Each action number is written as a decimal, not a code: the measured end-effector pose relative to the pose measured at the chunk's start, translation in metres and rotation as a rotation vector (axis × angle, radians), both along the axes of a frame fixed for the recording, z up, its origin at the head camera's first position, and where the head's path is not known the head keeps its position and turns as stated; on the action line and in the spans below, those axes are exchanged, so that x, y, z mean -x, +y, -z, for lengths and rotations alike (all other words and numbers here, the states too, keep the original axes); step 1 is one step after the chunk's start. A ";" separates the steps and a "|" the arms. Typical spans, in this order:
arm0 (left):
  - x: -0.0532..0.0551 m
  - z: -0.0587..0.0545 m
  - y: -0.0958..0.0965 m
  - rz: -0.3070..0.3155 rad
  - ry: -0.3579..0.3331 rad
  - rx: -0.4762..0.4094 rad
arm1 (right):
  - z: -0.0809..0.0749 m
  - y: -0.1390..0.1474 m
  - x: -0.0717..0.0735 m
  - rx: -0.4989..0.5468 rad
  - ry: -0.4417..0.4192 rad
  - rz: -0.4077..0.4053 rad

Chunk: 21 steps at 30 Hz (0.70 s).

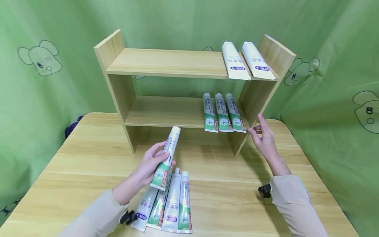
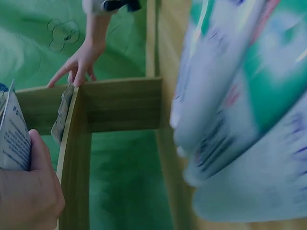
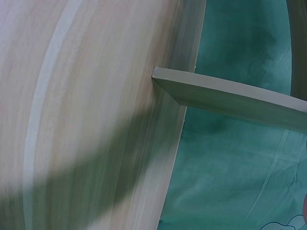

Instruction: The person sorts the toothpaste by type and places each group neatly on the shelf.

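My left hand [image 1: 151,162] grips a green-and-white toothpaste tube [image 1: 171,141] above the table, its cap end tilted up and towards the shelf. In the left wrist view, the edge of that tube [image 2: 15,136] shows beside the thumb. My right hand [image 1: 266,136] is at the right end of the middle shelf, its fingertips by the side panel's front edge and close to the bottom corner of the rightmost green toothpaste tube [image 1: 235,112]. Two more green tubes [image 1: 222,112] lie beside that one. The right wrist view hardly shows the right hand.
A wooden two-tier shelf [image 1: 165,62] stands on the wooden table [image 1: 222,197]. Two white-and-purple toothpaste tubes [image 1: 235,61] lie at the right of its top board. Below my left hand, several mixed tubes [image 1: 174,200] lie side by side. Green curtain [image 1: 177,23] surrounds the table.
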<state>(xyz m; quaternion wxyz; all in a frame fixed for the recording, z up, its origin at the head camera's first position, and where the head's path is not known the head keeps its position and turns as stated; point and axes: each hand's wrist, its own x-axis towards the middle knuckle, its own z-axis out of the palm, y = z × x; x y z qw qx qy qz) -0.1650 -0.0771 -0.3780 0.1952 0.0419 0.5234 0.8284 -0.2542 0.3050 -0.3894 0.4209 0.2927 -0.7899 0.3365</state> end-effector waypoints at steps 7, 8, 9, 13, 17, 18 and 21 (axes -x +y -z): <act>0.022 -0.016 0.021 -0.058 -0.010 0.002 | 0.000 0.001 0.001 -0.014 0.008 0.003; 0.024 -0.017 0.023 -0.055 -0.016 -0.005 | 0.001 0.000 0.000 -0.015 0.007 0.007; 0.026 -0.018 0.026 -0.053 -0.019 -0.013 | 0.000 -0.001 -0.001 -0.019 0.006 0.011; 0.032 -0.020 0.034 -0.050 -0.039 -0.043 | 0.000 -0.003 -0.001 -0.021 -0.004 0.023; 0.035 -0.021 0.039 -0.010 -0.047 -0.085 | -0.001 -0.002 -0.001 -0.014 -0.017 0.026; 0.036 -0.022 0.040 0.013 -0.044 -0.105 | -0.001 -0.002 -0.001 -0.011 -0.018 0.025; 0.036 -0.024 0.040 0.105 -0.028 -0.184 | 0.001 0.001 -0.001 -0.006 -0.020 0.016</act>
